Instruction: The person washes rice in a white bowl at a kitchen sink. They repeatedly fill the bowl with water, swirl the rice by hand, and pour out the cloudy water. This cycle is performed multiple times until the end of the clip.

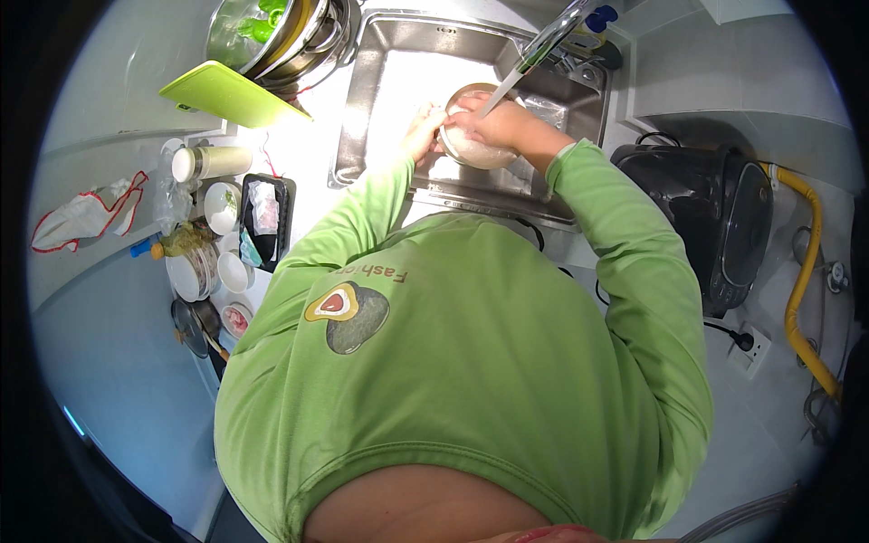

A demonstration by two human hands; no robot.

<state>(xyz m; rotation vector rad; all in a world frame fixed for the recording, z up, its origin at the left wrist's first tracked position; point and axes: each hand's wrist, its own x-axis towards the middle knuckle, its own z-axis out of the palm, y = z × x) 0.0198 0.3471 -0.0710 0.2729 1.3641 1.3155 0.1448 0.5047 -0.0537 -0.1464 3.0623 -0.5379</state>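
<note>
Over the steel sink (380,88) I have a round bowl (483,155) filled with whitish, cloudy contents. My left hand (426,132) grips its rim at the left side. The fingers of my right hand (490,121) are in the bowl at its upper part, and I cannot tell whether they hold anything. Water runs from the chrome faucet (553,37) onto my right hand and the bowl. Clear plastic (546,112) lies in the sink, right of the bowl.
Stacked metal bowls (231,34) with green peppers and a green cutting board (234,95) stand at upper left. A black tray (284,210), white bowls (222,207) and a capped jar (224,163) line the left counter. A black appliance (679,210) stands right of the sink.
</note>
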